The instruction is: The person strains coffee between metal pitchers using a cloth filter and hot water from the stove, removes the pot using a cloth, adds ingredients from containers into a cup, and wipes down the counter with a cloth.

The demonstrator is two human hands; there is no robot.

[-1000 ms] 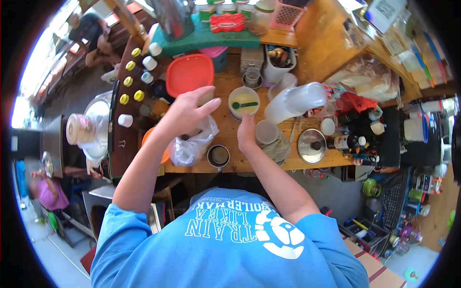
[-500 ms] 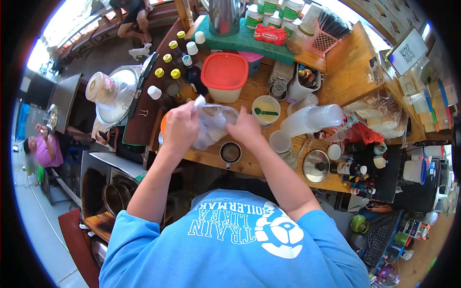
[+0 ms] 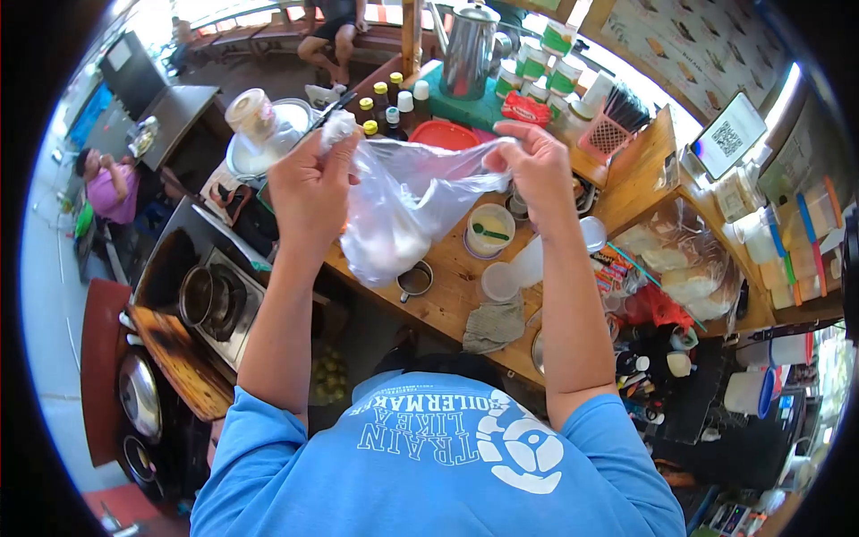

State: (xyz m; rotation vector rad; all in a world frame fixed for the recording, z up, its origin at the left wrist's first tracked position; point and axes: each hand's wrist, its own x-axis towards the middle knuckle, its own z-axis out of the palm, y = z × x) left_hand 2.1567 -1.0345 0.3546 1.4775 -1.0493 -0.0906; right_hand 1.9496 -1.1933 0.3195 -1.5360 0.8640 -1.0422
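Observation:
A thin, see-through plastic bag [image 3: 394,210] is stretched between my two hands above the counter. My left hand [image 3: 310,186] is closed on one end of it, where a bunched white piece sticks up over the fingers. The opposite edge is pinched between the thumb and fingers of my right hand [image 3: 540,166]. Something pale sags in the bottom of the bag, too blurred by the plastic to name. Just below the bag is a metal mug [image 3: 415,281]. A white tub [image 3: 489,230] with a green spoon [image 3: 489,232] in it stands between the bag and my right forearm.
Behind the bag stand several bottles [image 3: 394,98], a red lid [image 3: 445,135] and a steel pitcher [image 3: 470,52]. A grey cloth [image 3: 495,324] lies at the wooden counter's [image 3: 452,286] front edge. Left is a stove with a pan [image 3: 205,297]. Other people sit further off.
My hands have risen and spread apart, pulling the bag wide between them. The bag now hangs higher and fuller. My view has turned, so the counter appears shifted.

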